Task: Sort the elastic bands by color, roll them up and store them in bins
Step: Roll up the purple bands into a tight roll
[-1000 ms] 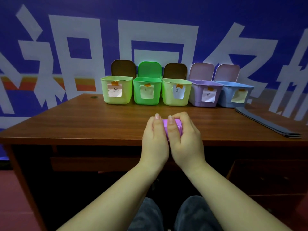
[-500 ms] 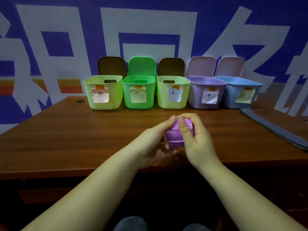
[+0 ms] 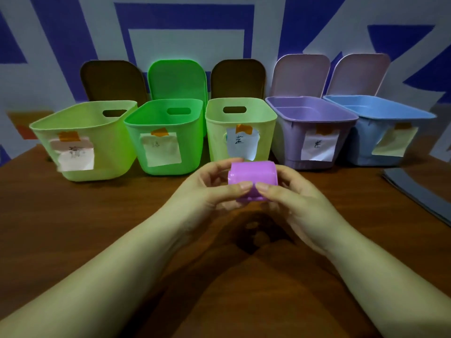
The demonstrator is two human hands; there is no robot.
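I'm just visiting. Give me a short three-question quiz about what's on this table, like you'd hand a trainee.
1. How many bins stand in the row behind the hands?
2. True or false: the purple roll lies on the table.
3. Which holds the roll? A) left hand only B) right hand only C) both hands

Key
1. Five: two pale green, one bright green, one purple bin, one blue bin.
2. False; it is held above the table.
3. C
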